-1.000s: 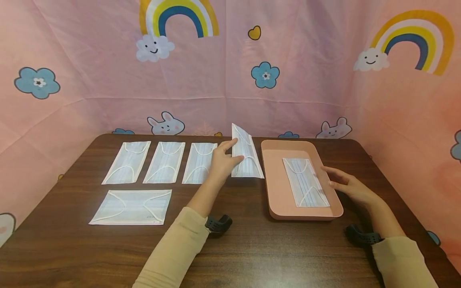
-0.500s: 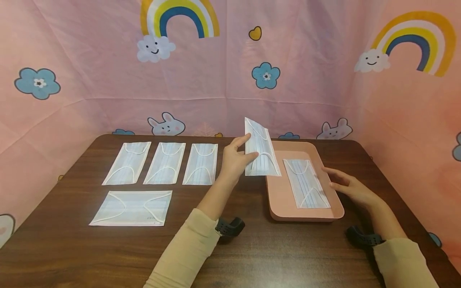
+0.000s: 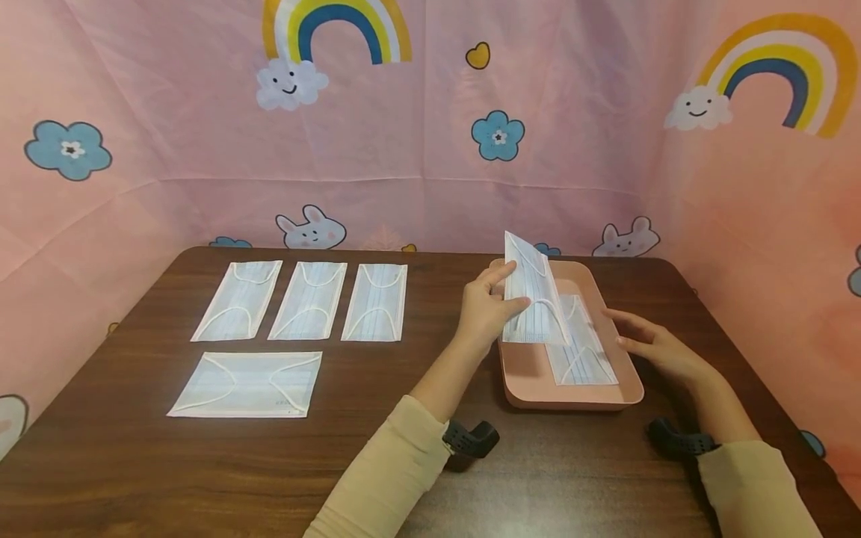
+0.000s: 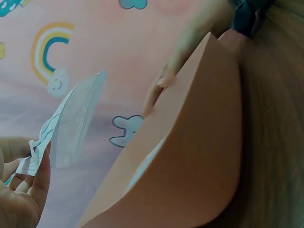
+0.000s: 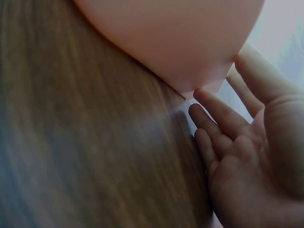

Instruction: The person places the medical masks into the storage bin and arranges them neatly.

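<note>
1. Left hand (image 3: 487, 310) pinches one mask (image 3: 531, 291) by a long edge, thumb on one face and fingers on the other.
2. That mask is in the air, tilted, over the left part of the pink tray (image 3: 526, 377); from the left wrist it looks clear of the rim.
3. Standing here, I'd judge it very light and soft: thin pleated cloth with only a little stiffness, likely to bend at the free side rather than break. Creasing seems the bigger worry.
4. Its surface looks dry, perhaps a bit slick, so a gentle pinch should do. A long edge near the middle strikes me as the best hold; the ear loops (image 3: 548, 304) are loose and could snag a finger.
5. Right hand (image 3: 659, 351) touches the tray's outer right side with relaxed fingers, grasping no mask.
6. Another mask (image 3: 584, 359) lies flat in the tray, partly hidden behind the raised one.
7. On the table (image 3: 202, 478), three masks (image 3: 373, 302) lie in a row, with a sideways mask (image 3: 245, 385) nearer the person.
</note>
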Available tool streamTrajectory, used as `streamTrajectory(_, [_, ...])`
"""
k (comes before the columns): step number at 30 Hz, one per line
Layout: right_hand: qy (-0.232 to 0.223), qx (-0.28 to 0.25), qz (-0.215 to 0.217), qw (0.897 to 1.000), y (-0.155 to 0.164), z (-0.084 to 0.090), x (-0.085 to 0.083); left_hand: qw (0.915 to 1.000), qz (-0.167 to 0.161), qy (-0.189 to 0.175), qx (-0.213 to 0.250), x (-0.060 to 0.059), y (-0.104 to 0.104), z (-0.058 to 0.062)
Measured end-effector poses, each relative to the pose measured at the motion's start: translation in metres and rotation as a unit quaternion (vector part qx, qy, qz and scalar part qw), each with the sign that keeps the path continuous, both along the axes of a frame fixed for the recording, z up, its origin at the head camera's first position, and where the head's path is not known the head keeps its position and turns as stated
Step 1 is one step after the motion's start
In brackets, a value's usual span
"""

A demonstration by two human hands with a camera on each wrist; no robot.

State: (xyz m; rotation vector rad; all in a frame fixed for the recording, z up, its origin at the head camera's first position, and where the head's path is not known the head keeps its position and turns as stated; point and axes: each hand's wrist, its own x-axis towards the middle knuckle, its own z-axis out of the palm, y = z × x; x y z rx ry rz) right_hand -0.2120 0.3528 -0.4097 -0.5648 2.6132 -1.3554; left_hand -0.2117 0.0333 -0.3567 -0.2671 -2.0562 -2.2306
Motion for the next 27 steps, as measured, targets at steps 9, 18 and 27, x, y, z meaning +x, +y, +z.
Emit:
streamTrajectory(9, [-0.003, -0.004, 0.011, 1.0, 0.0, 0.0, 0.0, 0.9998, 0.0, -0.012, -0.014, 0.005, 0.031, -0.013])
streamTrajectory(18, [0.0, -0.031, 0.026, 0.999, 0.001, -0.001, 0.0, 0.9981, 0.029, -0.05, -0.023, 0.01, 0.062, -0.027])
streamTrajectory(27, [0.002, -0.019, 0.019, 1.0, 0.002, -0.002, -0.001, 0.9952, 0.028, -0.082, -0.045, 0.007, 0.067, -0.035])
